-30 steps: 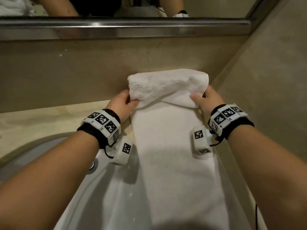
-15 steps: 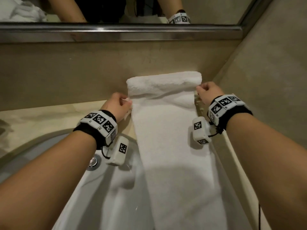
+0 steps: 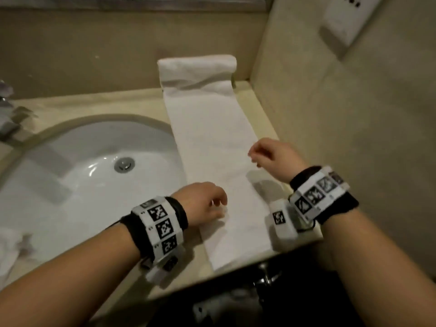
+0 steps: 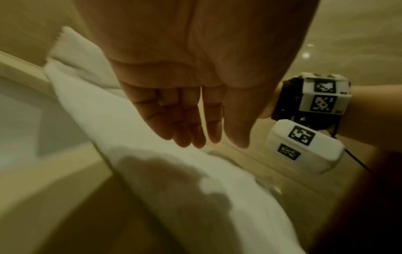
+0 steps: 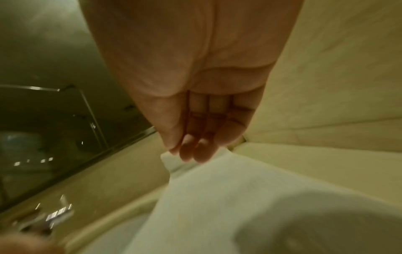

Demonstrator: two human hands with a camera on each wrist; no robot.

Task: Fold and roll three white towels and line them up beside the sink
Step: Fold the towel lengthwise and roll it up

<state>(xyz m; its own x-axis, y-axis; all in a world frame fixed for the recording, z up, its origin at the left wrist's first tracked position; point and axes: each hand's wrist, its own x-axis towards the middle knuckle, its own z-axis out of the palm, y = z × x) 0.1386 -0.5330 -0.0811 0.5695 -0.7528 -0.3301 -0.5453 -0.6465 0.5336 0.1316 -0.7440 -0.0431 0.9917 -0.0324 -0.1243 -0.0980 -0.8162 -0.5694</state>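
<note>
A white towel lies as a long folded strip on the counter, right of the sink, running from the back wall to the front edge. Its far end is a loose roll against the back wall. My left hand hovers at the strip's left edge near the front, fingers straight and empty, as the left wrist view shows: left hand, towel. My right hand hangs over the right edge at mid-length, holding nothing. In the right wrist view, the right hand is just above the towel.
The side wall stands close along the towel's right edge, with a white wall box high up. The drain sits in the basin. A faucet is at far left. Crumpled white cloth lies at the lower left.
Both hands have let go of the rolled far end and drawn back toward the front of the strip. The roll stays against the back wall. The head view has pulled back.
</note>
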